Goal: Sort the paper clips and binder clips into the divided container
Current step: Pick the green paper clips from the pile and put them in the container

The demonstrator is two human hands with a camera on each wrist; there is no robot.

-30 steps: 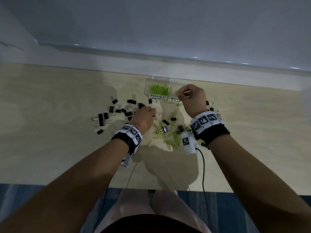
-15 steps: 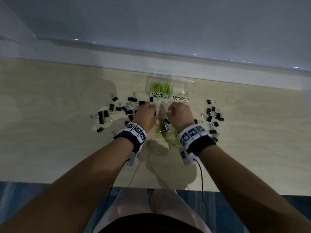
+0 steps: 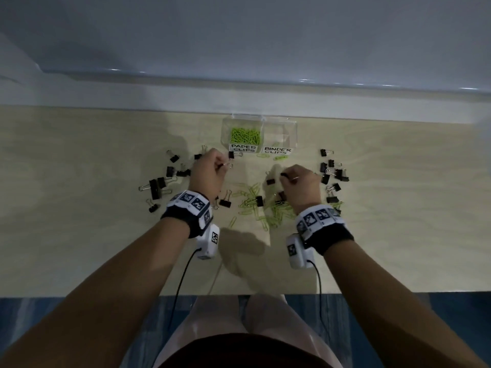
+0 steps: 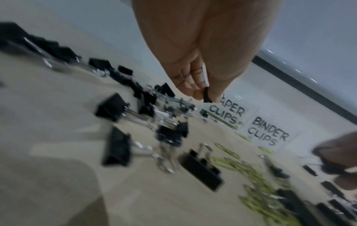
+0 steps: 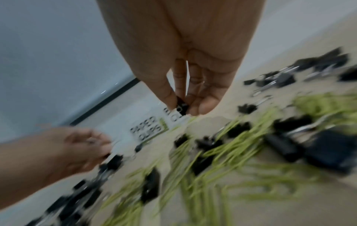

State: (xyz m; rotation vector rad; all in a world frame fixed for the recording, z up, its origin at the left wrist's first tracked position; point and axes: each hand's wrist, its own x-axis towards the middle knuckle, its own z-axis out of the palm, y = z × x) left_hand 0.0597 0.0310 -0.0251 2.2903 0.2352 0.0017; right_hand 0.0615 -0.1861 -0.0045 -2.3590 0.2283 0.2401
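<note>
A clear divided container (image 3: pixel 291 128) stands at the back of the table, labelled PAPER CLIPS and BINDER CLIPS; green paper clips (image 3: pixel 245 135) fill its left half. My left hand (image 3: pixel 210 171) hovers left of the container and pinches a small black binder clip (image 4: pixel 207 94) between thumb and fingers. My right hand (image 3: pixel 299 183) hovers in front of the BINDER CLIPS label, its fingers pinching another black binder clip (image 5: pixel 181 105). A loose heap of green paper clips (image 3: pixel 265 205) mixed with black binder clips lies between my wrists.
Black binder clips lie scattered at the left (image 3: pixel 156 187) and at the right (image 3: pixel 332 173) of the pile. Two green paper clips (image 3: pixel 279 157) rest just in front of the container. A wall ledge (image 3: pixel 239 94) runs behind the pale wooden table (image 3: pixel 79 221).
My right hand came back from over the container to the pile, then shifted right with a binder clip pinched. My left hand rose from the pile holding a binder clip.
</note>
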